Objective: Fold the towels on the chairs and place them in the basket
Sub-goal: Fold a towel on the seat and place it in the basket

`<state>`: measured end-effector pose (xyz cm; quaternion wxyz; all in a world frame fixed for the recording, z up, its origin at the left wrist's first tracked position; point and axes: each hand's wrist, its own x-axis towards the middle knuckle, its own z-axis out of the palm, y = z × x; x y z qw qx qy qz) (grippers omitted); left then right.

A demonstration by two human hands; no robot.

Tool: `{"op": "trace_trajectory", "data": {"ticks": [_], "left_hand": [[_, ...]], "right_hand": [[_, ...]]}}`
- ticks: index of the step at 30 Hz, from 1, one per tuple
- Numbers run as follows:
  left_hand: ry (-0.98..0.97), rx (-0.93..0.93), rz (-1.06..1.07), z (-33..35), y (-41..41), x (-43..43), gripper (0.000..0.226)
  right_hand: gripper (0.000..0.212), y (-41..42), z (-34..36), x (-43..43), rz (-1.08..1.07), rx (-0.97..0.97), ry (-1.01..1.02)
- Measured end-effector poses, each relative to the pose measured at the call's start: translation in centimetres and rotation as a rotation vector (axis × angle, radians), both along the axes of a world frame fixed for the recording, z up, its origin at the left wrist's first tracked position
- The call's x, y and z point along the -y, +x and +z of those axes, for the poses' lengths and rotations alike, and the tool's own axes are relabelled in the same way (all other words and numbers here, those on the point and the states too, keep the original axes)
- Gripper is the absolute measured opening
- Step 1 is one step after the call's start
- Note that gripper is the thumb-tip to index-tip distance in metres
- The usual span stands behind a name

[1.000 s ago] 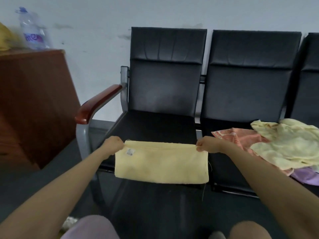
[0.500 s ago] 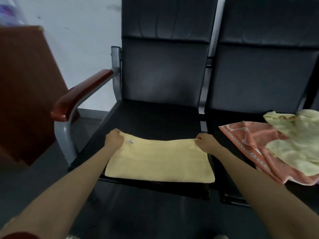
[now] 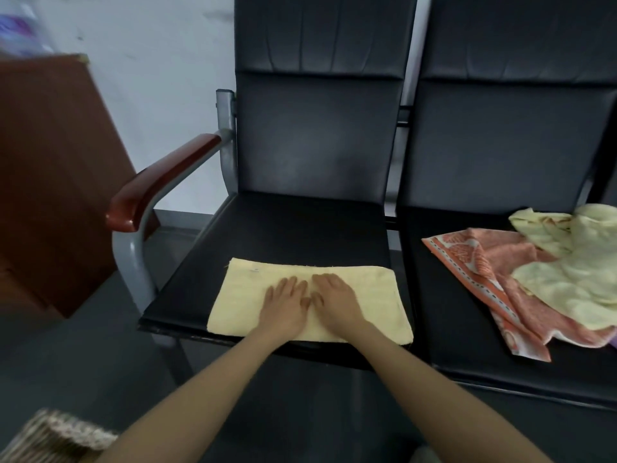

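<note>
A yellow towel [image 3: 377,295], folded into a flat rectangle, lies at the front of the left black chair seat [image 3: 287,228]. My left hand [image 3: 285,304] and my right hand [image 3: 334,300] rest side by side on its middle, palms down, fingers straight. On the right chair seat [image 3: 444,295] lies a heap of unfolded towels: an orange patterned towel [image 3: 494,272] under a pale yellow towel [image 3: 574,282]. A corner of a woven basket [image 3: 50,436] shows at the bottom left, on the floor.
The left chair has a red-brown armrest [image 3: 160,182] on a grey metal frame. A brown wooden cabinet [image 3: 50,168] stands at the left against the white wall. Dark floor lies in front of the chairs.
Both hands let go of the towel's far corners and came together flat on its middle. The towel, earlier hanging over the seat edge, now lies on the seat.
</note>
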<state>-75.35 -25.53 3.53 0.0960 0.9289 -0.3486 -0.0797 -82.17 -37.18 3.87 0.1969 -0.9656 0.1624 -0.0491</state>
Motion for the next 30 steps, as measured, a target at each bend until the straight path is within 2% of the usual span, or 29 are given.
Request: {"op": "trace_trajectory", "data": {"ticks": [4, 8, 14, 19, 27, 30], "left_hand": [[0.062, 0.031, 0.17, -0.6, 1.5, -3.1, 0.059], [0.009, -0.001, 0.307, -0.6, 3.5, -6.6, 0.057], [-0.029, -0.097, 0.384, -0.5, 4.9, -8.3, 0.057], [-0.156, -0.061, 0.613, -0.4, 5.2, -8.4, 0.083], [-0.257, 0.041, 0.526, 0.9, 5.2, -8.3, 0.04], [-0.377, -0.05, 0.469, 2.2, 4.7, -8.3, 0.023]], "right_hand": [[0.057, -1.0, -1.2, 1.4, 0.004, -0.203, -0.088], [0.059, -2.8, -1.0, 3.8, -0.063, -0.246, -0.103], [0.061, -4.6, -0.9, 5.0, -0.093, -0.28, -0.076], [0.062, -4.7, -0.8, 4.7, -0.091, -0.298, -0.074], [0.062, -4.7, -0.6, 4.5, -0.093, -0.295, -0.078], [0.062, -4.7, -0.6, 4.4, -0.097, -0.288, -0.091]]}}
